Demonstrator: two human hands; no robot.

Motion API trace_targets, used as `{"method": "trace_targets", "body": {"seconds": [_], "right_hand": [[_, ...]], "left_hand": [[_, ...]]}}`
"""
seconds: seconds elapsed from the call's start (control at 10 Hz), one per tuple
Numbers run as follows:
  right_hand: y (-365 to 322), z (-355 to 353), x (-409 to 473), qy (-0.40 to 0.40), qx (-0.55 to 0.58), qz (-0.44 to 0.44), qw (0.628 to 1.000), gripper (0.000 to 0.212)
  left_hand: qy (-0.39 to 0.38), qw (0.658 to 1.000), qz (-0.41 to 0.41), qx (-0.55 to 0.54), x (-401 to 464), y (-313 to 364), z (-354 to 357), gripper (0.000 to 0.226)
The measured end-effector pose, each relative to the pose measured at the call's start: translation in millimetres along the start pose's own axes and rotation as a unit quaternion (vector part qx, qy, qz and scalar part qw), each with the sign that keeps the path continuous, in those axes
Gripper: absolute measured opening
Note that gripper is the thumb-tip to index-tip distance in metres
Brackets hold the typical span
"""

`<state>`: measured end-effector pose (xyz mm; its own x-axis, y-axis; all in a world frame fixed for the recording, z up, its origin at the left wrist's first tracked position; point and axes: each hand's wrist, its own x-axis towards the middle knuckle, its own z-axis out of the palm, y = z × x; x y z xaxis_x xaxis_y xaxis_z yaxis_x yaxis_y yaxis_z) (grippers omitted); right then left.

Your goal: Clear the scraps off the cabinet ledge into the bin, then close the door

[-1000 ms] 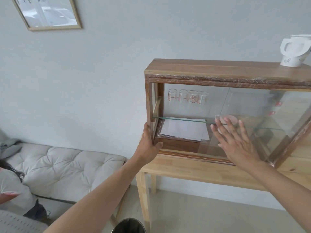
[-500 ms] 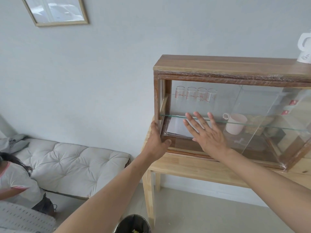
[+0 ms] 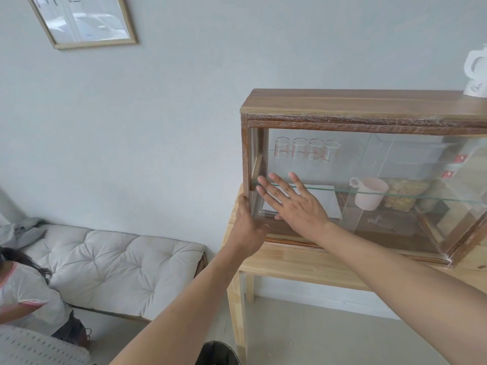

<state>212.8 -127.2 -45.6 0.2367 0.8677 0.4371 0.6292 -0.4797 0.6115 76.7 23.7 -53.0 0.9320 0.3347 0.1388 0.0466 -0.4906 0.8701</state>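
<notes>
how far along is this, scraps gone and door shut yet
No scraps show on the cabinet ledge, so clearing looks done; the bin sits below. In hand: the right hand presses flat on the glass door near the cabinet's left post, while the left hand braces the frame. Left: confirming the door is fully shut; the glass edge is hard to see.

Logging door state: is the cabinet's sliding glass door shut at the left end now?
Looks shut: glass door edge seems to meet the left frame post, right hand flat on it. Exact seating unclear.
</notes>
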Motion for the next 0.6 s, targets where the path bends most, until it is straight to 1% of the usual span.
{"method": "trace_targets", "body": {"seconds": [0.1, 0.2, 0.3, 0.4, 0.5, 0.6], "right_hand": [[-2.9, -3.3, 2.9, -0.020, 0.000, -0.004, 1.000, 0.121], [-3.4, -14.9, 3.0, -0.035, 0.002, 0.002, 0.999, 0.113], [-2.5, -40.1, -2.9, -0.035, 0.038, -0.005, 0.999, 0.096], [-5.9, -79.1, -32.4, -0.014, 0.133, 0.114, 0.984, 0.077], [-10.7, -129.3, -72.0, 0.039, 0.328, 0.381, 0.864, 0.057], [-5.4, -187.8, -114.1, 0.194, 0.488, 0.583, 0.620, 0.034]], "left_hand": [[0.004, 1.000, -0.005, 0.005, -3.8, 5.6, -0.7, 0.092], [0.003, 0.999, -0.014, 0.030, -9.9, 7.5, -7.2, 0.089], [0.020, 0.995, 0.003, 0.102, -20.9, 11.4, -17.7, 0.074], [-0.001, 0.989, 0.034, 0.147, -34.4, 23.2, -23.7, 0.087], [-0.046, 0.981, 0.046, 0.183, -51.7, 39.7, -26.2, 0.092], [-0.078, 0.972, 0.046, 0.218, -58.6, 49.0, -26.5, 0.093]]}}
